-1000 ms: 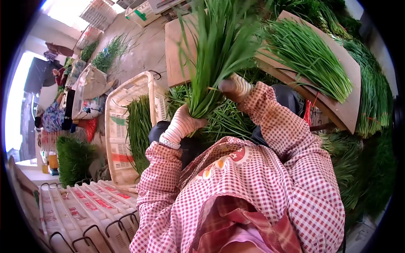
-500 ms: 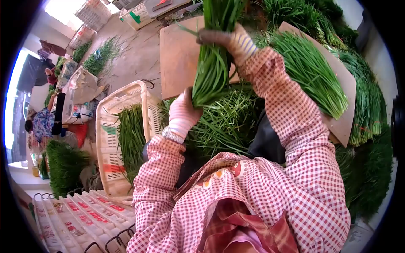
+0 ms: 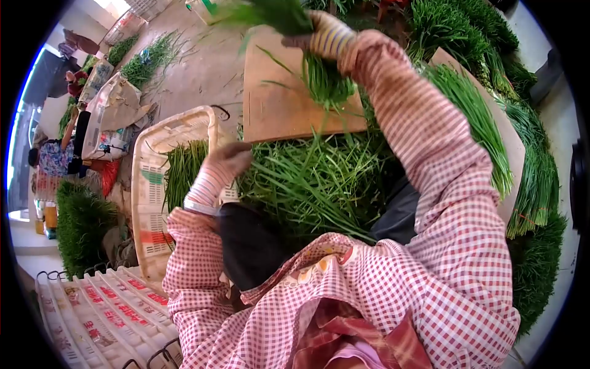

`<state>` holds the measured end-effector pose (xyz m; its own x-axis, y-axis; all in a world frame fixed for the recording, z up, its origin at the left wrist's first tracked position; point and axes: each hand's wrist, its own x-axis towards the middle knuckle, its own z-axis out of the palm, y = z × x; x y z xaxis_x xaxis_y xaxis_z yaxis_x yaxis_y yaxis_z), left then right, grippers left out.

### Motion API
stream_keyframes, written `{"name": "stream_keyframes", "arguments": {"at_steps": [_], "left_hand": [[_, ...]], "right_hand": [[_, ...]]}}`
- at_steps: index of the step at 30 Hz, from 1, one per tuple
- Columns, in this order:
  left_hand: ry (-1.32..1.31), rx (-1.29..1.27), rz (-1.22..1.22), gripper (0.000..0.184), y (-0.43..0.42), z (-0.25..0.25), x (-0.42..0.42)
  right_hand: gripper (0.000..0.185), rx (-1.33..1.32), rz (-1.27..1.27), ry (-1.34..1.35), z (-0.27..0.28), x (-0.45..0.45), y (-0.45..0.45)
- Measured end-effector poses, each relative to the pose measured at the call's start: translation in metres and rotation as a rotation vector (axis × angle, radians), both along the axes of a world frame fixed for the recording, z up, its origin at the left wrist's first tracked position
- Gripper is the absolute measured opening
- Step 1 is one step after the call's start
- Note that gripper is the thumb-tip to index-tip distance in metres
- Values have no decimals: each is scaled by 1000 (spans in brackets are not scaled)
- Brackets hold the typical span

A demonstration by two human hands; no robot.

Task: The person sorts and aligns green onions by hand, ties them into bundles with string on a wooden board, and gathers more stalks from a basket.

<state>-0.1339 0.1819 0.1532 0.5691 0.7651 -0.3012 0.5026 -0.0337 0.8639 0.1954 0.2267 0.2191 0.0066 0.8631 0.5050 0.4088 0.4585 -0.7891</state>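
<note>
Bunch of long thin green leaves (image 3: pixel 283 17) above brown flat board (image 3: pixel 276 101); right hand (image 3: pixel 330 35) has grip closed around it; left hand (image 3: pixel 226 163) loosely open, empty, near cream plastic basket (image 3: pixel 149 212); bunch probably light, soft, bending, easily bruised; gentle hold part-way along suits.

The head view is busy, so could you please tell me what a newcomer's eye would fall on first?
Probably the bundle of green stalks, held in the right hand before a brown board. Next, perhaps, the heap of loose green leaves by the dark-clad knees, then the pale basket to its left.
</note>
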Motion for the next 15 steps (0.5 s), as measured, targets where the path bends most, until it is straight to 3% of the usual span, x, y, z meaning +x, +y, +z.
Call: {"name": "stream_keyframes", "arguments": {"at_steps": [2, 3, 4, 6, 8, 10, 11, 12, 15], "left_hand": [[-162, -291, 184, 45, -10, 44, 10], [-316, -399, 87, 59, -1, 38, 5], [-316, -398, 82, 59, -1, 41, 14], [-745, -850, -193, 71, -15, 49, 49], [-766, -937, -71, 100, -43, 32, 84], [-727, -869, -118, 89, -60, -2, 100], [-719, -882, -116, 89, -65, -23, 100], [-889, -1171, -140, 74, -68, -47, 100], [-1395, -2043, -164, 40, -85, -98, 93]], "right_hand": [[44, -135, -70, -122, 26, -3, 0], [43, -90, 6, 9, 34, -11, -7], [43, -78, 99, -83, 44, -13, -11], [36, -8, 236, -202, 51, -34, -38], [35, 74, 366, -473, 37, -67, -54], [37, -4, 303, -914, 28, -91, -127], [39, 73, 282, -947, 6, -97, -149], [42, 152, 258, -980, -28, -100, -166], [49, 163, 356, -745, -104, -109, -204]]}}
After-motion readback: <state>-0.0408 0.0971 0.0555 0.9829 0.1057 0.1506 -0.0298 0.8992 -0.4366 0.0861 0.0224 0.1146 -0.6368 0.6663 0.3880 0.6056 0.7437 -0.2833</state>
